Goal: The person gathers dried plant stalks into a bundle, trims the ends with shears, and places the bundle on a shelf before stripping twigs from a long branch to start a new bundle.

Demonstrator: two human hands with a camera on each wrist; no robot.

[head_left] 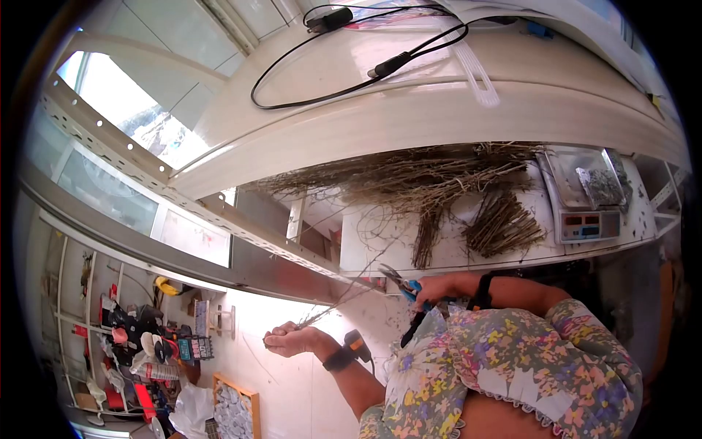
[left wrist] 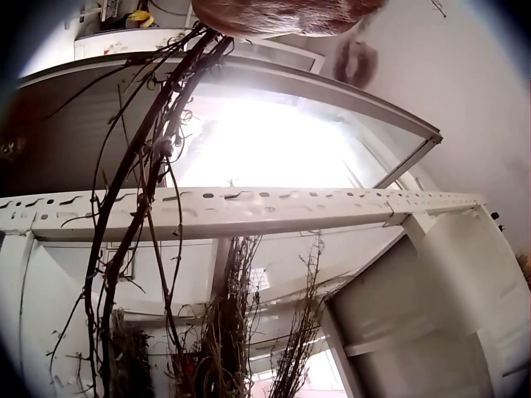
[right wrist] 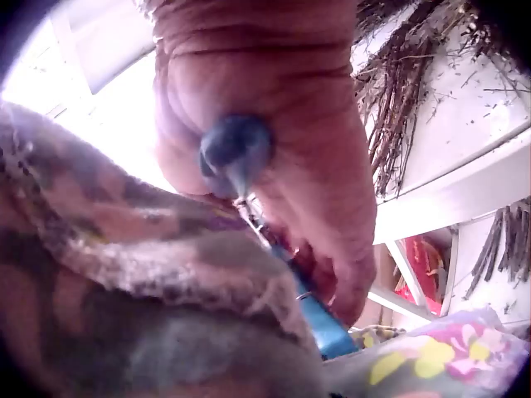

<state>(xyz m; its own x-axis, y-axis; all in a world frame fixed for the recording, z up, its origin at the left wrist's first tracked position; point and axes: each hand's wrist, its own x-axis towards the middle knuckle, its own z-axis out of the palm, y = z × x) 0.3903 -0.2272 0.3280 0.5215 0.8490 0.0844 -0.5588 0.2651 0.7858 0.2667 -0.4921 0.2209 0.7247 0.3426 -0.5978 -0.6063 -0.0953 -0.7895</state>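
My left hand (head_left: 292,340) grips a few thin dry plant stems (head_left: 345,295) at one end, out in front of the shelf. In the left wrist view these dark, branching stems (left wrist: 137,203) hang down from the hand. Fingers of my right hand (head_left: 436,288) are curled round blue-handled pruning shears (head_left: 412,286), whose blades are spread and point toward the stems. The right wrist view shows the blue handles (right wrist: 325,330) against the palm. Close above the shears, on the white shelf (head_left: 373,252), lie cut bundles of dry stems (head_left: 504,227).
A long heap of dry twigs (head_left: 395,175) covers the shelf's back. To its right stands a digital scale (head_left: 589,225) with a tray holding chopped plant bits. Black cables (head_left: 292,101) lie on the upper surface. Cluttered racks (head_left: 146,336) and a wood-framed box (head_left: 235,406) stand at lower left.
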